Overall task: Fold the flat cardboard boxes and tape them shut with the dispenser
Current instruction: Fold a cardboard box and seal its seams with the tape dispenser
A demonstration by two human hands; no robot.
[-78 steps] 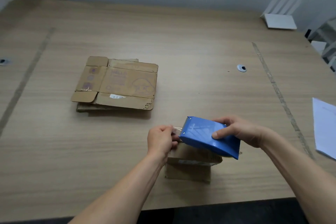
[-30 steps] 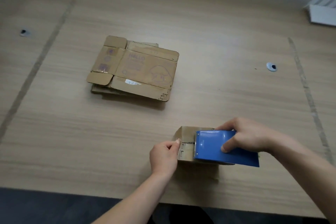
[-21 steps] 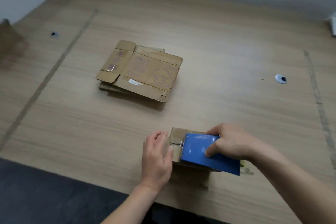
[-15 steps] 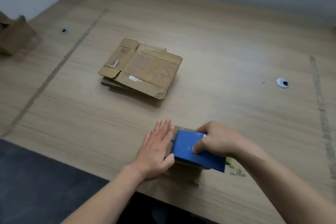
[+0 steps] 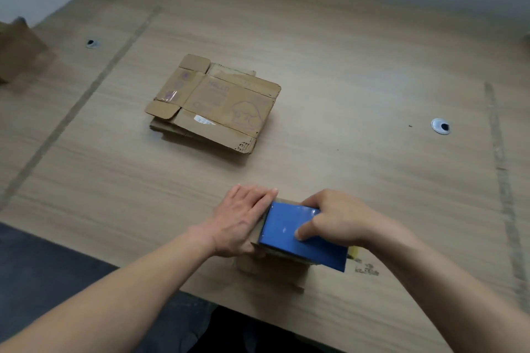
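Nearest the desk's front edge stands the folded box (image 5: 272, 269), mostly hidden beneath both hands; only its near wall and a sliver of its top show. The left hand (image 5: 239, 222) now lies flat on the box's left end, fingers straight and together, gripping nothing; a second ago it was pinching the free end of tape at that corner, so the pinch has given way to a flat press, which suggests the tape's start is stuck down and is being smoothed. The right hand (image 5: 337, 221) grips the blue tape dispenser (image 5: 298, 233), thumb on its near face and fingers curled over the far side; the dispenser sits low on the box top, where earlier it was tilted up in the air above it. I judge the strip is being drawn rightward along the top seam, with the cut and the rub-down at the far end yet to come; the tape itself is too hidden to confirm.

Further back, well apart from the hands, the stack of flat boxes (image 5: 213, 103) lies on the desk (image 5: 372, 71), the top one printed with a mushroom drawing; these remain to be folded. At the far left edge a brown cardboard shape (image 5: 17, 51) has come into sight as the view swung left; a grommet (image 5: 440, 126) sits to the right, another (image 5: 91, 43) to the left.
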